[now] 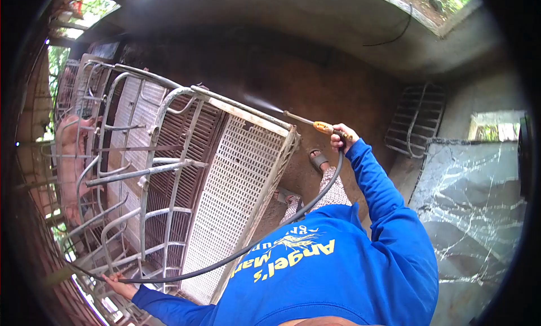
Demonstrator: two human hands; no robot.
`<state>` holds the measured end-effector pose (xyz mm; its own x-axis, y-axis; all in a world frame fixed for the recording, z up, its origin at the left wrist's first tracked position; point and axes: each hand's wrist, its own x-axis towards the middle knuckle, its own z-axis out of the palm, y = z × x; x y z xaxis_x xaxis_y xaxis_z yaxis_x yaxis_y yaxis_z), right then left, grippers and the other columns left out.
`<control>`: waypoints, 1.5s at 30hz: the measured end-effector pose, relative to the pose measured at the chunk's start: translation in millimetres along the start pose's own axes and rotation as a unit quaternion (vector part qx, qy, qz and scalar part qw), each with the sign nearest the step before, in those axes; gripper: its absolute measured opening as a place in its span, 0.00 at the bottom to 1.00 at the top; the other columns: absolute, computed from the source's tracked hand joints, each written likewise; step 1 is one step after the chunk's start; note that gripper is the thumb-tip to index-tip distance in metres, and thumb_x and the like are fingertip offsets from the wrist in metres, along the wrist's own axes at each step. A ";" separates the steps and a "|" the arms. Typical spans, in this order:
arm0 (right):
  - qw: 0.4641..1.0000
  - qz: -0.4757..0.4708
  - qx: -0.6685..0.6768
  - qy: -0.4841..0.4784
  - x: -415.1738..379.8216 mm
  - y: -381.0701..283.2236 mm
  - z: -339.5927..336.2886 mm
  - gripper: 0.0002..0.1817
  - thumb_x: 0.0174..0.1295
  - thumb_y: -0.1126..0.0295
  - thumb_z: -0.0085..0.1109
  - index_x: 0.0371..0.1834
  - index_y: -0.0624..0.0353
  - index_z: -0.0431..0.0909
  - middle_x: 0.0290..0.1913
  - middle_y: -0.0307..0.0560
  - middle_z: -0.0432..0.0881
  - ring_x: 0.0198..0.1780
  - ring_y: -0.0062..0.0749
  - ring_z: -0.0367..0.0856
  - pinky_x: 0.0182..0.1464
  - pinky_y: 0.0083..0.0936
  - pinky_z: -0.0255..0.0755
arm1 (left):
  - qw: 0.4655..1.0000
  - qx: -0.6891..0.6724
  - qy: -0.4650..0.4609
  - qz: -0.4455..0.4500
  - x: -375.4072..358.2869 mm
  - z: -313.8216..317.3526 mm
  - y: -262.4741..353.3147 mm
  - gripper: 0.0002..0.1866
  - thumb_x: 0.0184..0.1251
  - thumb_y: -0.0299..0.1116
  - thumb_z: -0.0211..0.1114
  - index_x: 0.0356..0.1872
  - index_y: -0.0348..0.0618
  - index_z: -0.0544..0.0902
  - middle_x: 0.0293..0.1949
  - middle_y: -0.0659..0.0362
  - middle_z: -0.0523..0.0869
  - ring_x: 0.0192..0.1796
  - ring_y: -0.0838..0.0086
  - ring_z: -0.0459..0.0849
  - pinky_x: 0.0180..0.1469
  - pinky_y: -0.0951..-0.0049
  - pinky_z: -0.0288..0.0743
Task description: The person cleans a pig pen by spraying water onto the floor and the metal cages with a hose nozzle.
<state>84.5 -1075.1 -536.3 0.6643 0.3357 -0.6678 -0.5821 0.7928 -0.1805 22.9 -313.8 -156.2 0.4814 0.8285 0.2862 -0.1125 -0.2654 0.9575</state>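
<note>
My right hand (342,135) is wrapped round the orange grip of a pressure washer spray gun (324,127), held out in front of me. Its metal lance points to the left, and a white jet of water (264,104) leaves the nozzle. A black hose (236,255) runs from the gun across the front of my blue shirt to the lower left. There, my left hand (119,284) has its fingers round the hose, beside the metal bars of a pen (147,171).
White slatted floor panels (228,165) lie inside the pen, with a pig (73,157) beyond the bars on the left. Brown floor (344,86) stretches ahead to a concrete wall. A metal rack (416,120) leans at the right, near a grey marbled slab (470,196).
</note>
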 end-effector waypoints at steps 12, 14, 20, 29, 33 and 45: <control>0.992 0.074 -0.063 -0.077 79.3 -112.8 44.1 0.11 0.56 0.57 0.43 0.28 0.52 0.69 0.12 0.29 0.64 0.11 0.16 0.56 0.18 0.19 0.54 | 0.995 0.047 0.088 -0.004 -108.8 44.9 45.6 0.18 0.64 0.37 0.49 0.53 0.43 0.69 0.16 0.69 0.55 0.18 0.85 0.59 0.23 0.84 0.61; 0.994 0.040 -0.076 -0.063 86.2 -116.5 54.3 0.11 0.56 0.57 0.43 0.27 0.51 0.68 0.11 0.28 0.64 0.10 0.16 0.56 0.17 0.19 0.53 | 0.994 0.045 0.104 -0.007 -115.8 46.0 49.8 0.17 0.64 0.37 0.49 0.52 0.43 0.70 0.16 0.70 0.55 0.18 0.86 0.58 0.23 0.84 0.61; 0.985 0.098 -0.114 -0.084 105.6 -109.2 69.5 0.11 0.56 0.57 0.43 0.22 0.49 0.65 0.13 0.31 0.64 0.11 0.17 0.55 0.18 0.20 0.53 | 0.997 0.041 0.055 -0.024 -113.0 31.9 47.8 0.17 0.64 0.36 0.50 0.54 0.46 0.67 0.18 0.70 0.59 0.20 0.86 0.60 0.24 0.85 0.60; 0.984 0.082 -0.124 -0.097 131.5 -94.9 95.9 0.09 0.56 0.58 0.43 0.30 0.50 0.67 0.11 0.31 0.64 0.09 0.18 0.54 0.17 0.20 0.51 | 0.998 0.017 0.064 -0.023 -126.0 41.4 45.9 0.15 0.64 0.34 0.48 0.51 0.45 0.71 0.15 0.71 0.61 0.16 0.88 0.61 0.21 0.85 0.61; 0.983 0.053 -0.123 -0.128 135.0 -90.6 111.1 0.09 0.56 0.60 0.42 0.32 0.51 0.68 0.11 0.32 0.64 0.09 0.18 0.54 0.16 0.20 0.50 | 0.997 0.014 0.075 -0.024 -128.9 47.9 50.0 0.15 0.65 0.35 0.48 0.51 0.46 0.70 0.14 0.71 0.61 0.16 0.88 0.62 0.21 0.86 0.62; 0.994 -0.033 -0.097 -0.038 104.3 -104.0 29.0 0.11 0.57 0.57 0.40 0.34 0.50 0.68 0.10 0.32 0.62 0.09 0.19 0.55 0.15 0.20 0.52 | 0.995 0.027 0.084 -0.041 -142.7 50.8 46.4 0.15 0.65 0.35 0.47 0.53 0.47 0.69 0.16 0.71 0.60 0.17 0.89 0.60 0.22 0.86 0.61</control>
<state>228.0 -1107.7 -566.3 0.7332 0.3307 -0.5943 -0.6111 0.7037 -0.3624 -6.8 -469.4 -154.4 0.3348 0.9177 0.2139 -0.0294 -0.2167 0.9758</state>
